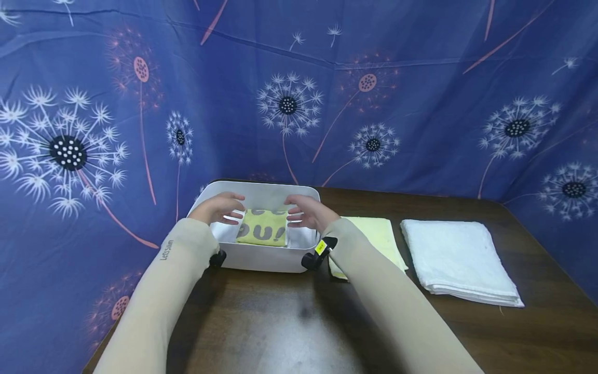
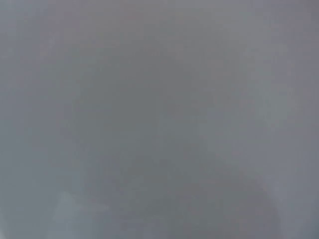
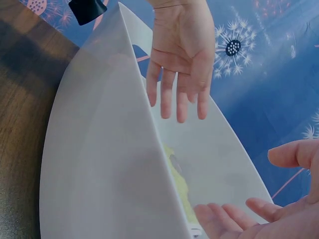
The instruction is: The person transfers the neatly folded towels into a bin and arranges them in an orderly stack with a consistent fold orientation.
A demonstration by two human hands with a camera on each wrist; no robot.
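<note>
A folded yellow-green cloth with grey letters (image 1: 262, 228) lies on the floor of a white plastic bin (image 1: 263, 258). My left hand (image 1: 218, 206) is over the bin's left side, its fingers relaxed and pointing inward. Across from it, my right hand (image 1: 309, 212) hovers over the right side, fingers loosely bent beside the cloth. Neither palm holds anything. In the right wrist view the left hand (image 3: 182, 55) hangs with straight fingers past the bin's rim, while the right hand (image 3: 284, 214) is palm up near the cloth (image 3: 179, 184). The left wrist view is a grey blur.
A folded pale yellow cloth (image 1: 374, 236) lies right of the bin, partly under the right forearm. Farther right is a thick folded white towel (image 1: 460, 259). All stand on a dark wooden table (image 1: 280, 322), with a blue dandelion-print curtain (image 1: 224, 104) behind.
</note>
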